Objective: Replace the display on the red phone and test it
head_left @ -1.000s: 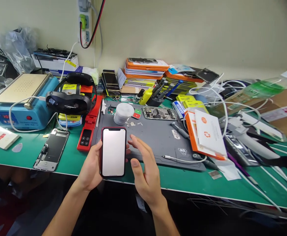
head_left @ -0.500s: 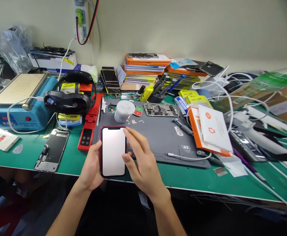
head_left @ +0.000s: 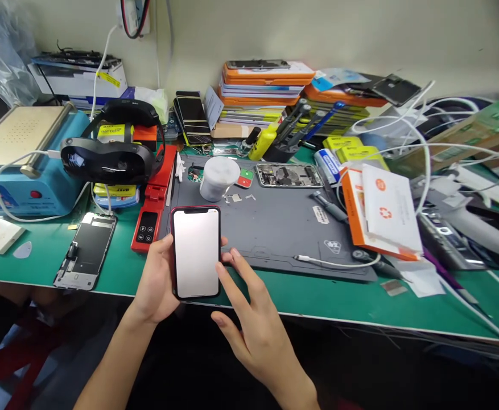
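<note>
A red-edged phone (head_left: 196,253) with a blank white screen is held upright over the front edge of the bench. My left hand (head_left: 157,282) is wrapped round it from the left and behind, with fingertips showing past its right edge. My right hand (head_left: 253,316) is beside the phone's right side, fingers spread, holding nothing; its index fingertip is close to the screen's right edge, and contact is unclear. Behind the phone lies a grey work mat (head_left: 275,236) bearing a white round container (head_left: 218,177) and an opened phone body (head_left: 289,175).
At left are a blue machine (head_left: 40,193), a black headset (head_left: 108,162), a red tool (head_left: 149,213) and a detached phone screen (head_left: 87,250). Orange boxes (head_left: 268,74) stand behind. A white cable (head_left: 338,262), an orange-white box (head_left: 386,210) and tangled wires occupy the right.
My right hand has moved down and away from the top of the phone's screen, its fingers spreading. The camera view has shifted slightly; my left hand still holds the phone.
</note>
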Motion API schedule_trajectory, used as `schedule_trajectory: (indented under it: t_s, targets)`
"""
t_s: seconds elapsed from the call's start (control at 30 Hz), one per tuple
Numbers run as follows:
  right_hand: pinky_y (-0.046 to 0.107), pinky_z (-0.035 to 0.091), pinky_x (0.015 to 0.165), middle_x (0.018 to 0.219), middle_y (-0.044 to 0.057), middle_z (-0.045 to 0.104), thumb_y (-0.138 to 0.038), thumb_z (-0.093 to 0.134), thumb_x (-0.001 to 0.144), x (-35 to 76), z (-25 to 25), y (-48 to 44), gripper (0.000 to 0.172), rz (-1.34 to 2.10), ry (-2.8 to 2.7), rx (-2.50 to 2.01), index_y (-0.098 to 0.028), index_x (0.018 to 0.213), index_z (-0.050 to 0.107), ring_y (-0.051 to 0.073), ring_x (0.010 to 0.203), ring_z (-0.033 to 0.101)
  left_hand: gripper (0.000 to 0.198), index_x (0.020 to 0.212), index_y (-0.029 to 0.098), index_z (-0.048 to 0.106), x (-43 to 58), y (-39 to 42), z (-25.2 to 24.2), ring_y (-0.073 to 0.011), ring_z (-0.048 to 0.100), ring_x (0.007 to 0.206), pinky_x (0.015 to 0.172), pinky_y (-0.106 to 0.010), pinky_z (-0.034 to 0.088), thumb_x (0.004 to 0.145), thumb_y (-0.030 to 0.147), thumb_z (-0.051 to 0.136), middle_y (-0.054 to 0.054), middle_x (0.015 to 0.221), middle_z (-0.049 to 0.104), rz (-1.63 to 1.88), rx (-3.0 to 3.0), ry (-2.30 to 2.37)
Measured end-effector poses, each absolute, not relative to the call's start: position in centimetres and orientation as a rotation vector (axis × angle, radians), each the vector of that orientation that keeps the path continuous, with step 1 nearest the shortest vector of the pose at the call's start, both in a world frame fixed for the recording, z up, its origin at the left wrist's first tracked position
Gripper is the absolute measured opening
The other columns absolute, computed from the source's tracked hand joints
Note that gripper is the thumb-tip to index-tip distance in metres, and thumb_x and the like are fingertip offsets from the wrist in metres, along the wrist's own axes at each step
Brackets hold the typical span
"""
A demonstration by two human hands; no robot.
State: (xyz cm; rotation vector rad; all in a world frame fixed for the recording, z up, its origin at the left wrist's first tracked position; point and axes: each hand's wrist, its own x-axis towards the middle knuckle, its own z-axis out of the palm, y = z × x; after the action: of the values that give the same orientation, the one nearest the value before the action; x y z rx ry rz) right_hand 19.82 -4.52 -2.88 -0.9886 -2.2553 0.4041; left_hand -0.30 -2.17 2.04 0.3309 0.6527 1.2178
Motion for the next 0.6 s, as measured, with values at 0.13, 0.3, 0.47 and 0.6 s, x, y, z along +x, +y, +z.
schedule_trajectory:
  t_s: [0.13,0.3,0.47,0.6]
  targets:
    - [0.059,0.047,0.131,0.188,0.006,0.012,-0.036,0.056,0.113,20.0,-3.7,-4.7,0.076,0.339,-2.256,-0.944,-0.029,0.179,0.02,0.037,0.165,0.038,0.055,0.141,0.015,0.074,-0.2,-2.1,2.1,-0.0351,0.079,0.115,0.107,-0.046,0.059,0.106,0.053,0.053,-0.014,0.131,0.081,1.241,0.309,0.674]
    - [0.059,0.058,0.12,0.186,0.008,0.019,-0.034,0.063,0.11,19.8,-4.7,-4.8,0.08,0.288,-2.212,-0.95,-0.032,0.178,0.023,0.039,0.154,0.053,0.058,0.144,0.016,0.072,0.0,-2.0,2.1,-0.0378,0.075,0.122,0.104,-0.047,0.058,0.107,0.054,0.048,-0.014,0.133,0.08,1.231,0.283,0.625]
    - [0.059,0.06,0.115,0.178,0.014,0.038,-0.032,0.065,0.108,19.6,-5.1,-4.8,0.08,0.242,-2.191,-0.951,-0.03,0.178,0.026,0.038,0.147,0.06,0.059,0.13,0.014,0.079,0.2,-1.9,2.4,-0.0316,0.077,0.112,0.101,-0.044,0.06,0.111,0.052,0.038,-0.014,0.127,0.081,1.242,0.294,0.621]
    - [0.058,0.06,0.115,0.173,0.015,0.047,-0.033,0.065,0.107,19.4,-5.0,-4.8,0.08,0.22,-2.18,-0.951,-0.029,0.178,0.028,0.038,0.146,0.061,0.057,0.129,0.015,0.079,0.1,-2.0,2.1,-0.0324,0.078,0.113,0.101,-0.045,0.06,0.11,0.053,0.041,-0.013,0.128,0.081,1.234,0.29,0.583]
